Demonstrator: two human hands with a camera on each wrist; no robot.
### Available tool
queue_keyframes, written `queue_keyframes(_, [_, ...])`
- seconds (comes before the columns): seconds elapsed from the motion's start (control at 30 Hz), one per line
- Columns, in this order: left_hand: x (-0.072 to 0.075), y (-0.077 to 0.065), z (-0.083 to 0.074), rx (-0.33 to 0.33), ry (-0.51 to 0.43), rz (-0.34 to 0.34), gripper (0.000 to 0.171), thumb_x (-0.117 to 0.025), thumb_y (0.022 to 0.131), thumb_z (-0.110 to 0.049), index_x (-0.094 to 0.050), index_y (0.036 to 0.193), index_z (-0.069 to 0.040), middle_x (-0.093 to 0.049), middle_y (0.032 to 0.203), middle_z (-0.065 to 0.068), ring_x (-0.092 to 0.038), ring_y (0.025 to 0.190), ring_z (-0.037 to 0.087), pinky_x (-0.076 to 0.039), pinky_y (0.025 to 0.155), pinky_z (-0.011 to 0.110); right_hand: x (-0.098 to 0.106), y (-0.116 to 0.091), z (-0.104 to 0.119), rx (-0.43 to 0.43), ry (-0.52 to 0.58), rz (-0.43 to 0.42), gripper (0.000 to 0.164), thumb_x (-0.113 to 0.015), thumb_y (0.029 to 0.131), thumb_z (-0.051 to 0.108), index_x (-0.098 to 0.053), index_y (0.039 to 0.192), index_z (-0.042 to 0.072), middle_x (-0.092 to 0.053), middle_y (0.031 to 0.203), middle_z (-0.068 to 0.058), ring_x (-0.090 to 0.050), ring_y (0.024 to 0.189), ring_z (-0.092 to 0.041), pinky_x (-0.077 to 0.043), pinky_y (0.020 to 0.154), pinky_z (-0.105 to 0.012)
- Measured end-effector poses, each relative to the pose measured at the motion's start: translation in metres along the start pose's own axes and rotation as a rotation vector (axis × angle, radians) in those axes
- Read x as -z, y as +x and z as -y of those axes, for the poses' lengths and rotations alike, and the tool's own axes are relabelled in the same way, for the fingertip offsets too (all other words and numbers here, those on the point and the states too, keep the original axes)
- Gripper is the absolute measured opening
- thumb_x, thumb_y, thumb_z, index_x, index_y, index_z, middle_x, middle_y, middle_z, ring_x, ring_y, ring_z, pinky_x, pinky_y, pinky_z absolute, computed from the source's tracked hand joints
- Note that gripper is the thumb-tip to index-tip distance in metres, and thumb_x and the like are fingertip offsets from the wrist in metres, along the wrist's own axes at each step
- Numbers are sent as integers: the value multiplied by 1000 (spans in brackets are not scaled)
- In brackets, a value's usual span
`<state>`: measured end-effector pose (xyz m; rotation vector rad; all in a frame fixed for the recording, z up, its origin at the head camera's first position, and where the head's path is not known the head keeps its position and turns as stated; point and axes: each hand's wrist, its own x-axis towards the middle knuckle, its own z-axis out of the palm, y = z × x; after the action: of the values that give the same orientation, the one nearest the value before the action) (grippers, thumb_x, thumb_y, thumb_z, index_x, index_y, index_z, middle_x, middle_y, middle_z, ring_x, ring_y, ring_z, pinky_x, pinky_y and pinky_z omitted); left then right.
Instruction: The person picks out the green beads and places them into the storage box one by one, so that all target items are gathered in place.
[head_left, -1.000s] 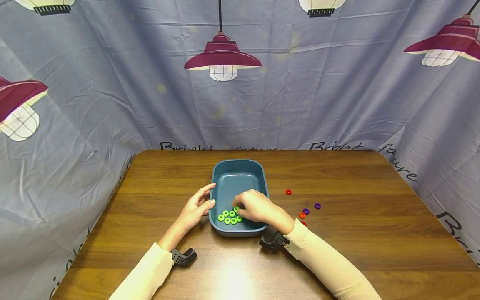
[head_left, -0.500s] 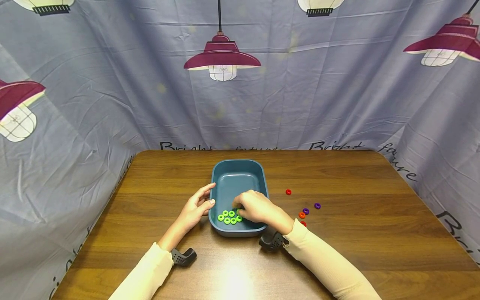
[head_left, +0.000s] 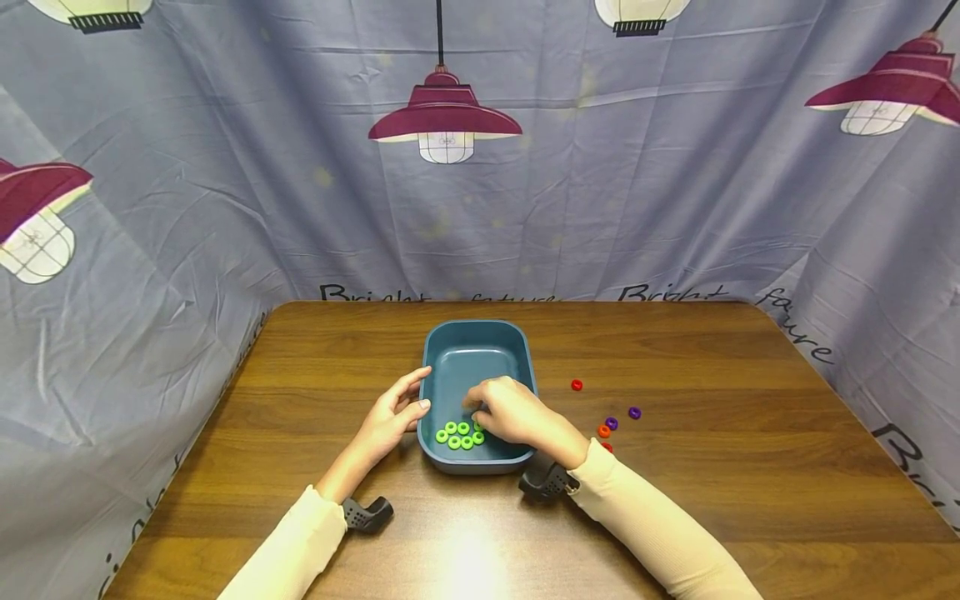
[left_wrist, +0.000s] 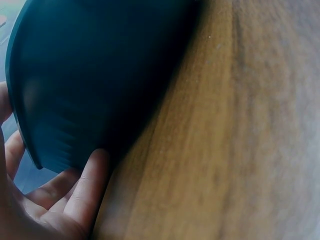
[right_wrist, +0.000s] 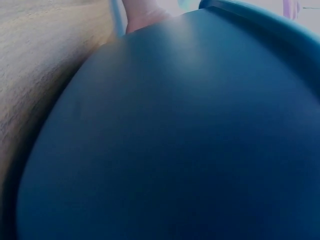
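Observation:
A blue-green rectangular tray (head_left: 480, 467) stands on the wooden table. My left hand (head_left: 385, 423) rests against its left side, thumb and fingers extended at the rim; in the left wrist view, fingers (left_wrist: 90, 187) touch the outer wall. My right hand (head_left: 510, 410) reaches over the right rim into the tray, index finger and thumb apart. Just under that thumb lies a partly hidden green ring bead (head_left: 478, 426). Several more green ring beads (head_left: 463, 428) sit close together in the tray's near part. In the right wrist view, the tray's outer wall (right_wrist: 165, 125) hides most of the hand.
Right of the tray lie a far red ring bead (head_left: 577, 385), two purple ring beads (head_left: 635, 412), an orange ring bead (head_left: 603, 431) and a nearer red ring bead (head_left: 607, 448), partly hidden by the right arm. A grey-blue curtain (head_left: 480, 217) hangs behind the table.
The green bead at my right fingertips has shifted slightly toward the near side, beside the other beads. My right index finger has lifted away from it. The left hand has stayed put.

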<state>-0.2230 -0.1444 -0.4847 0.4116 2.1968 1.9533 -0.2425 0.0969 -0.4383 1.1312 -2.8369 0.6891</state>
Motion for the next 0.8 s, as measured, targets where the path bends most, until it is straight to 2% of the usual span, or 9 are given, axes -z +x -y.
queue_keyframes(0.2, [-2, -1, 2, 17, 7, -1, 58, -56, 102, -12, -36, 156, -9, -44, 151, 32, -54, 131, 44, -58, 85, 29, 4, -2, -7, 69, 183, -179, 17, -72, 88, 6, -78, 103, 3, -78, 95, -6, -70, 80, -14, -59, 73, -29])
queue_keyframes(0.33, [-3, -1, 3, 11, 8, -1, 59, -56, 101, -12, -36, 156, -8, -44, 151, 33, -53, 131, 45, -58, 86, 29, 13, -7, -12, 71, 259, -308, 15, -73, 87, 6, -78, 101, 4, -78, 92, -6, -67, 75, -10, -58, 69, -29])
queue_keyframes(0.57, [-1, 1, 3, -9, 3, -3, 58, -56, 101, -10, -37, 156, -7, -44, 151, 33, -55, 129, 45, -59, 85, 29, 33, -25, -30, -25, 278, -444, 14, -74, 86, 4, -79, 99, 7, -76, 91, -5, -64, 75, -8, -57, 66, -32])
queue_keyframes(0.8, [0, 1, 2, -17, -5, 0, 59, -56, 100, -9, -36, 156, -6, -45, 149, 35, -53, 131, 47, -59, 85, 28, 38, -55, -63, -110, 221, -469, 15, -73, 85, 3, -79, 99, 5, -77, 92, -5, -61, 72, -2, -55, 64, -25])
